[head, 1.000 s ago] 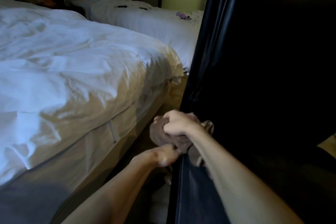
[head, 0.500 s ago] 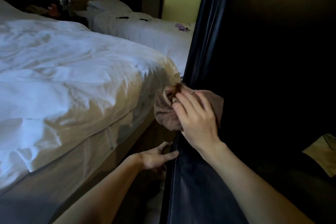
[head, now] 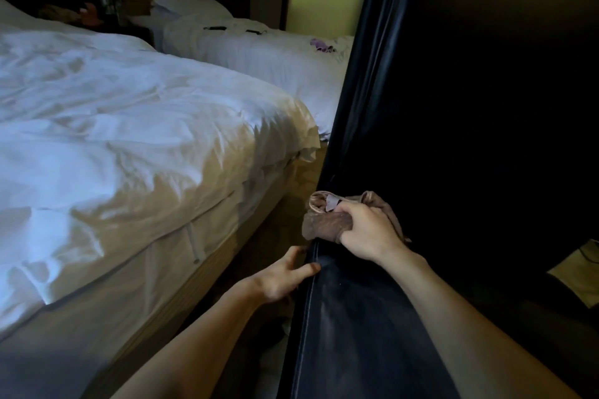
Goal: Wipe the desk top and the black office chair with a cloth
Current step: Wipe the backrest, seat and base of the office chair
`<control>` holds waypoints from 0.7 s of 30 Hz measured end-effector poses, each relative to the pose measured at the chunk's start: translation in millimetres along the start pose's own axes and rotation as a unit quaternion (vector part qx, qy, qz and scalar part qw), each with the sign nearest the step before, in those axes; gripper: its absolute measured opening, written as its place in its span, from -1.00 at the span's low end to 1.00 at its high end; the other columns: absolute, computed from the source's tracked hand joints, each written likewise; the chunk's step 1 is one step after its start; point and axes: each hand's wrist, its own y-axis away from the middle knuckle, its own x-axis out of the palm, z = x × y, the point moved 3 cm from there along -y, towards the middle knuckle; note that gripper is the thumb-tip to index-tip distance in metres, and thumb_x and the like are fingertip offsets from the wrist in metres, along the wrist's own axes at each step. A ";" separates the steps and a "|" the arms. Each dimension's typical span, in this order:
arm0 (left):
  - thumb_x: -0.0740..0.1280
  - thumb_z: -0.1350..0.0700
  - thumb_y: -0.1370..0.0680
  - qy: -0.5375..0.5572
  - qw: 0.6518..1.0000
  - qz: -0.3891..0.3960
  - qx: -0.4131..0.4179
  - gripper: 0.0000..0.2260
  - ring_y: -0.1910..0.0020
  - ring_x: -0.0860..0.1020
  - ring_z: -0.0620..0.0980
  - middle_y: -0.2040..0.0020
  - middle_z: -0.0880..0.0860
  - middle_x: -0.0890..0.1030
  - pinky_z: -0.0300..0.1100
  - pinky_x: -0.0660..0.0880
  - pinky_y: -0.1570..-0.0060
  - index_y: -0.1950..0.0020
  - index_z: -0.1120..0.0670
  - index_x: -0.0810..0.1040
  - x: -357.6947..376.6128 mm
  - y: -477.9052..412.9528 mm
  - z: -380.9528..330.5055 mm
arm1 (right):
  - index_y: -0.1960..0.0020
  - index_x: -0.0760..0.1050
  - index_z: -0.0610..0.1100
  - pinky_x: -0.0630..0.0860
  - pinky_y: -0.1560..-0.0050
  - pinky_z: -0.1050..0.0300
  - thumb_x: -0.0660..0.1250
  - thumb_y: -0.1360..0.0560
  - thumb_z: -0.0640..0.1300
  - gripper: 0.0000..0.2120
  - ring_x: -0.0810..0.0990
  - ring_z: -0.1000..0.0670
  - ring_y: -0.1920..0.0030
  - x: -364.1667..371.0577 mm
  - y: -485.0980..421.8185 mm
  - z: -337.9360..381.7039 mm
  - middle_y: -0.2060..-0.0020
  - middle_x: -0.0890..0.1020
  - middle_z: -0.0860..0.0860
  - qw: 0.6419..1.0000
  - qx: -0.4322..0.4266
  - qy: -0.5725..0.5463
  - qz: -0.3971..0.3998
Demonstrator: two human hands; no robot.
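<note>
1. While the cloth (head: 324, 225) sits bunched on the side edge of the black office chair (head: 356, 317), firm even pressure along that seam seems best; wrap the edge.
2. The right hand (head: 369, 232) curls its fingers (head: 358, 214) tight round the cloth; the left hand (head: 280, 280), just lower on the chair's edge, rests nearly straight fingers against it, holding nothing.

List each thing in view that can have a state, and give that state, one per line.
cloth: bunched, pressed against the chair's edge
right hand: grips the cloth
left hand: fingers fairly straight, touching the chair's edge
black office chair: upright, both hands at its edge
near bed: unmade, duvet rumpled
</note>
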 end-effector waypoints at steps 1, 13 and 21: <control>0.29 -0.14 -0.64 0.001 1.000 -0.002 -0.002 -0.39 -0.16 0.56 -0.10 -0.28 -0.05 0.49 -0.11 0.63 -0.07 -0.61 -0.09 0.10 0.8 -1.3 1.9 | -0.29 0.58 0.08 0.40 -0.39 0.11 0.39 -0.41 -0.18 -0.53 0.53 -0.10 -0.36 1.5 7.9 2.5 -0.26 0.66 -0.01 0.999 -0.033 0.033 -0.023; 0.24 -0.24 -0.62 -0.001 1.000 0.007 -0.018 -0.25 -0.51 0.34 0.03 -0.66 0.03 0.14 -0.13 0.44 -0.31 -0.68 -0.12 -0.11 -2.3 -5.7 12.0 | -0.47 0.42 -0.03 0.22 -0.53 0.05 0.35 -0.51 -0.11 -0.47 0.32 -0.11 -0.54 30.8 -14.0 25.0 -0.50 0.44 -0.07 0.989 -0.036 0.144 0.029; 0.23 -0.45 -0.40 -0.027 0.999 -0.003 -0.034 -0.04 -0.53 0.31 0.04 -0.64 0.03 0.21 -0.15 0.34 -0.32 -0.68 -0.14 -0.07 -1.0 5.9 9.9 | 0.02 0.60 0.10 0.51 0.05 0.10 0.35 -0.36 -0.06 -0.79 0.68 -0.09 0.01 -15.5 19.4 14.7 0.15 0.71 0.05 0.997 -0.029 0.040 -0.058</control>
